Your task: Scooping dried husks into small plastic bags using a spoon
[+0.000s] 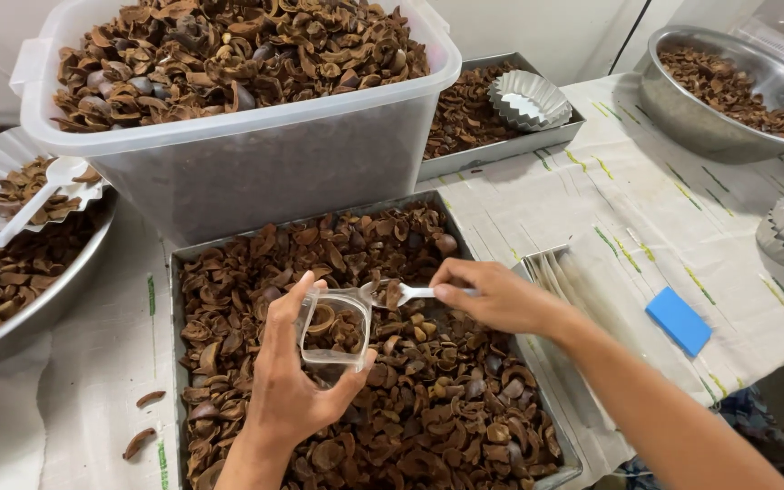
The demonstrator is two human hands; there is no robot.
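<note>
My left hand (290, 390) holds a small clear plastic cup (335, 328) tilted over a metal tray (177, 272) full of brown shell pieces (428, 399). Some brown pieces lie inside the cup. My right hand (492, 295) grips a small white plastic spoon (390, 292) by its handle. The spoon's bowl carries a brown piece and sits at the cup's rim. Both hands hover above the middle of the tray.
A large clear tub (256, 154) heaped with shells stands behind the tray. A metal bowl with a fluted white cup and spoon (43, 195) sits left. Another tray with a fluted tin (528, 98), a steel bowl (728, 100) and a blue block (679, 320) lie right.
</note>
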